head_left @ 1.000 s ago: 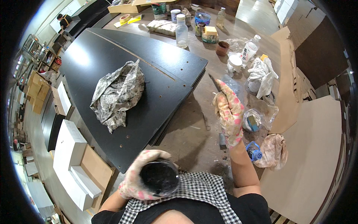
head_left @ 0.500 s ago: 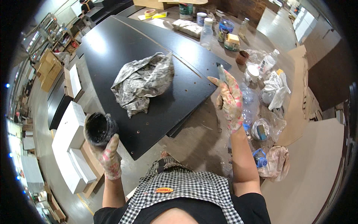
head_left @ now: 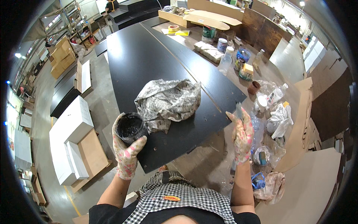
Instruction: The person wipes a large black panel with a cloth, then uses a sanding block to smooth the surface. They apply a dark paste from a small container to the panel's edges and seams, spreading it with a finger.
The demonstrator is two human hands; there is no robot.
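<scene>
My left hand [head_left: 126,158], in a stained glove, is closed round a round cup [head_left: 143,129] with black, wet-looking stuff inside. It is at the near left edge of a large black panel [head_left: 130,56]. Beside the cup a crumpled, grey-stained cloth [head_left: 169,99] lies on the panel. My right hand [head_left: 243,138], gloved too, is just off the panel's right corner. Its fingers hold a narrow flat scraper [head_left: 238,108], blade pointing away from me; its lower part is hidden in the hand.
To the right, the worktable carries a clear bottle [head_left: 226,61], a rust-coloured cup [head_left: 254,87], a yellow sponge [head_left: 247,68], plastic bags and cans. A tape roll [head_left: 173,28] lies at the back. White boards [head_left: 69,138] are stacked on the left. Cardboard [head_left: 298,112] borders the table's right.
The view has shifted, so the panel and cloth appear lower and further right. My left hand has brought the cup over the panel's edge, close to the cloth. My right hand still holds the scraper.
</scene>
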